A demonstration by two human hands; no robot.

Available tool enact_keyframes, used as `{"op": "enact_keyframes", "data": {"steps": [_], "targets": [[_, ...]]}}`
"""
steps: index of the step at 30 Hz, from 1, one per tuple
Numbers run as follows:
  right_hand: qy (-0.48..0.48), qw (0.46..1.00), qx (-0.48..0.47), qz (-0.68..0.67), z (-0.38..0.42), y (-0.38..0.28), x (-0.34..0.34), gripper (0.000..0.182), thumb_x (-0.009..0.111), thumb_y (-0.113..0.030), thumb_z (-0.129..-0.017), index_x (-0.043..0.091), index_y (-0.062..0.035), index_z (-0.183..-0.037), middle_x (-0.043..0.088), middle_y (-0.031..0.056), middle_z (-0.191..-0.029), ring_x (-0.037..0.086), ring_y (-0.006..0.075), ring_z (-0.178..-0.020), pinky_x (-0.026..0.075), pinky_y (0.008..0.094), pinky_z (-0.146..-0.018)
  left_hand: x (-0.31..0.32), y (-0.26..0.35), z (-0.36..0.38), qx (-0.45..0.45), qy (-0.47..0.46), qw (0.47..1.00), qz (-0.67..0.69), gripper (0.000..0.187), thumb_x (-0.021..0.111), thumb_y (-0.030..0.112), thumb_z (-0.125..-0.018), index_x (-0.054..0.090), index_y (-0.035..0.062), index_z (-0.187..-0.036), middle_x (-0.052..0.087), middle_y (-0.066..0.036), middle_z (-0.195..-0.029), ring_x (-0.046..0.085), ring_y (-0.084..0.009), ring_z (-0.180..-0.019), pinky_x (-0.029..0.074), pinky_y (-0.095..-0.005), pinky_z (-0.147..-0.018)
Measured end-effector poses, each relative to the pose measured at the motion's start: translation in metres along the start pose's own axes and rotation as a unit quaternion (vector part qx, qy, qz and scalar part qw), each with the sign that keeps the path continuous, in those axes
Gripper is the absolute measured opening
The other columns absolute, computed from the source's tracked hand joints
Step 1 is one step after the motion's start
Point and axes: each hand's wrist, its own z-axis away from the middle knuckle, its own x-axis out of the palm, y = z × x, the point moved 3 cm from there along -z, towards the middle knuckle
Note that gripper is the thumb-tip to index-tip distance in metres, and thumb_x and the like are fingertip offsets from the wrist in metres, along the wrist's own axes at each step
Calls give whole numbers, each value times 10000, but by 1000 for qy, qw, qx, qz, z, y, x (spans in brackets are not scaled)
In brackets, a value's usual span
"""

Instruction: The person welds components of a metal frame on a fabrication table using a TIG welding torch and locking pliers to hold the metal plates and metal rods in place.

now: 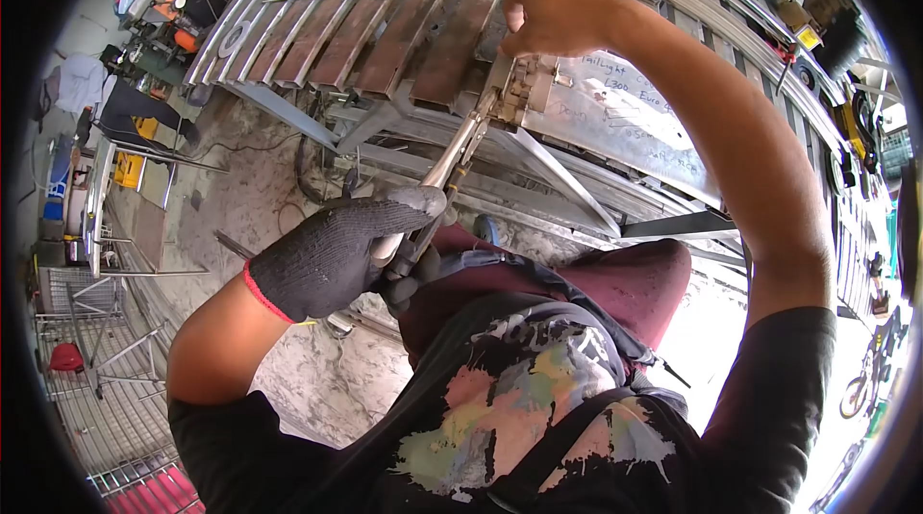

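While the gloved left hand [332, 259] squeezes the locking pliers [452, 163], the bare right hand [548, 14] is fisted on the metal bracket [527, 89]; looks like clamping, so next needs steady pressure.

Open floor [260, 177] lies clear below the metal frame's [538, 168] lower edge, while its slanting bars, the locking pliers [457, 153] and both hands crowd the middle.

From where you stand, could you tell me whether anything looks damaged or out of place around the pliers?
Only the left hand, gripping the locking pliers, wears a glove; the right hand is bare on the small metal part that the pliers clamp. The slats behind look rusty. Nothing seems spilled or broken.
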Motion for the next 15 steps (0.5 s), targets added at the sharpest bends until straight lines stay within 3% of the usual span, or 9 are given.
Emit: {"op": "enact_keyframes", "data": {"steps": [2, 5, 8, 11, 14, 15], "targets": [[15, 999, -26, 10, -3, 7, 3, 432, 819, -394, -952, 829, 28, -1044, 823, 242, -1033, 809, 371, -969, 633, 470, -918, 1, -1, 0, 20, -4, 1000, 2, 498, 480, 378, -1192, 641, 36, -1516, 772, -161, -1021, 701, -205, -759, 559, -327, -670], [15, 999, -24, 19, 0, 5, 4, 384, 769, -348, -1007, 826, 28, -1062, 825, 239, -1077, 805, 374, -1018, 625, 480, -939, 5, -3, -1, 12, 73, 997, -7, 506, 499, 374, -1182, 634, 33, -1531, 763, -141, -1011, 697, -195, -758, 545, -323, -646], [47, 997, -49, 22, -11, 22, 11, 342, 693, -263, -1015, 856, -3, -1166, 834, 260, -1086, 802, 433, -1075, 621, 484, -1000, -4, -10, -2, 16, 45, 999, -19, 498, 519, 374, -1173, 658, 27, -1503, 755, -133, -1002, 686, -187, -750, 530, -319, -637], [-40, 998, -57, 7, -14, 29, 1, 280, 628, -107, -1075, 835, -35, -1249, 817, 211, -1232, 789, 353, -1119, 609, 496, -995, 2, -8, -2, 32, 77, 996, -21, 499, 528, 387, -1165, 689, 18, -1458, 742, -126, -964, 660, -179, -721, 505, -312, -620], [-45, 995, -84, -27, -4, 47, -9, 410, 603, 6, -1038, 791, -59, -1395, 810, 187, -1325, 789, 333, -1157, 598, 513, -1042, -2, -8, -4, 66, 22, 997, -46, 497, 543, 398, -1153, 711, 6, -1408, 730, -123, -907, 631, -175, -678, 486, -303, -606], [-37, 999, 11, -24, 3, 35, -15, 512, 563, 85, -1001, 742, -46, -1462, 776, 180, -1434, 751, 329, -1304, 572, 506, -1167, -3, -8, -4, 60, 24, 997, -42, 496, 550, 397, -1149, 713, 2, -1401, 727, -122, -892, 625, -175, -668, 483, -303, -603]]}}
